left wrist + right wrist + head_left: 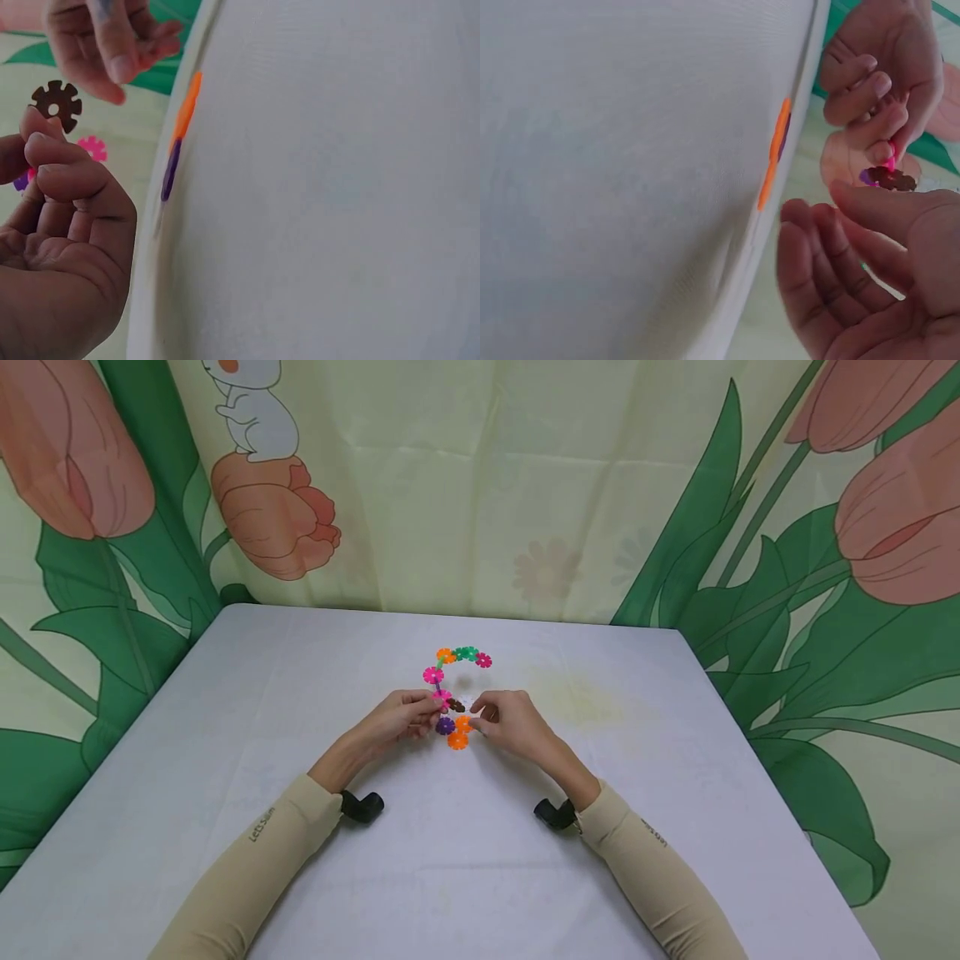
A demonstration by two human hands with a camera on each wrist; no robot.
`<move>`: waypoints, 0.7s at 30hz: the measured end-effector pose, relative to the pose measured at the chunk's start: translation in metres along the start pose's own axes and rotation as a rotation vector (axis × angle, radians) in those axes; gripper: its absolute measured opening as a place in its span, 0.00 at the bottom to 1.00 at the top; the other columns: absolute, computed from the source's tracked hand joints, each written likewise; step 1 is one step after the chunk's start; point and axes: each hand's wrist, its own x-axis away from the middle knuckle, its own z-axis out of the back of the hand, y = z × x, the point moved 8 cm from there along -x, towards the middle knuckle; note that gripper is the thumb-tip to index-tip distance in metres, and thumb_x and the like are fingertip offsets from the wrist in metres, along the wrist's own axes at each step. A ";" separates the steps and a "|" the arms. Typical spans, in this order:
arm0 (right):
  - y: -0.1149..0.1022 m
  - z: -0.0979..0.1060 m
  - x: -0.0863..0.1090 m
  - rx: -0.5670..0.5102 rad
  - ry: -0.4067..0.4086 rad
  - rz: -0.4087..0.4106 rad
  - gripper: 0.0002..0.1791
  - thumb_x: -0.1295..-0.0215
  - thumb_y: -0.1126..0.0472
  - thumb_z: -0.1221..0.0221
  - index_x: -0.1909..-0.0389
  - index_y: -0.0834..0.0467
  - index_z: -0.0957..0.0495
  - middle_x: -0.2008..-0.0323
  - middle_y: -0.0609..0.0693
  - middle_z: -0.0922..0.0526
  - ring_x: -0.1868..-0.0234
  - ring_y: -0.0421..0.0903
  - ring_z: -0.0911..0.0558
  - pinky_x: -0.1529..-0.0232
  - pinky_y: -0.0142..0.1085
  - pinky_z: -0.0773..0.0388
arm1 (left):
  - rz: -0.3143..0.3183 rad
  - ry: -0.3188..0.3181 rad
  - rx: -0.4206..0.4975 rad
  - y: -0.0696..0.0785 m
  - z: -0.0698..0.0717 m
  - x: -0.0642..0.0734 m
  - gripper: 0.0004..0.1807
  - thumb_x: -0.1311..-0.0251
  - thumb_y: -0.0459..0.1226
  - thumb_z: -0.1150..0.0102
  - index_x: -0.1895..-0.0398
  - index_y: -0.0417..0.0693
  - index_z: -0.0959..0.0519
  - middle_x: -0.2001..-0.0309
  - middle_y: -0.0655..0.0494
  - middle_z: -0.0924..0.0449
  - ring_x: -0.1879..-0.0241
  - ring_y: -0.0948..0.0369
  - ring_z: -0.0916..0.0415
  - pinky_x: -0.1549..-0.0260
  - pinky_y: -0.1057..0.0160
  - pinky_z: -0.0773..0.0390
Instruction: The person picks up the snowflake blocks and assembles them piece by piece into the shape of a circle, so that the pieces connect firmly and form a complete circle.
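Note:
Between its thumb and fingers, my left hand [401, 718] pinches a pink notched flower disc [442, 699]. That disc belongs to a curved chain of interlocking discs, with another pink disc [432, 675], an orange one [446, 656], green ones [469, 652] and a magenta end disc [483, 660]. A brown disc [69, 105] sticks out just beyond the left fingertips. My right hand [840, 285] is close to the brown disc, its fingers loosely bent and its thumb apart from them, with nothing visible between.
Below the hands, a purple disc [446, 725] and two orange discs, one nearer me [458, 741], lie flat on the white-covered table [450, 877]. A tulip-patterned curtain [465, 527] hangs behind the table. Each wrist wears a black camera mount.

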 end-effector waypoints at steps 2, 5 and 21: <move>0.007 -0.003 -0.003 0.027 -0.031 -0.041 0.09 0.31 0.59 0.30 0.55 0.58 0.12 0.69 0.50 0.11 0.69 0.42 0.17 0.62 0.33 0.18 | -0.002 -0.001 0.000 0.000 0.002 -0.001 0.18 0.20 0.44 0.46 0.50 0.34 0.23 0.70 0.59 0.22 0.70 0.62 0.29 0.69 0.69 0.30; 0.015 -0.008 -0.008 0.047 -0.081 -0.062 0.09 0.30 0.58 0.31 0.53 0.57 0.12 0.69 0.50 0.12 0.70 0.42 0.19 0.63 0.32 0.20 | -0.001 -0.005 0.005 0.000 0.003 -0.001 0.19 0.20 0.44 0.46 0.49 0.33 0.24 0.69 0.58 0.22 0.69 0.63 0.28 0.69 0.70 0.29; 0.022 -0.027 -0.020 0.098 -0.246 -0.067 0.19 0.29 0.57 0.31 0.40 0.56 0.14 0.73 0.50 0.22 0.69 0.44 0.27 0.66 0.31 0.32 | 0.000 -0.039 0.019 0.001 0.001 0.001 0.13 0.20 0.42 0.47 0.53 0.40 0.22 0.71 0.60 0.23 0.71 0.63 0.29 0.70 0.70 0.29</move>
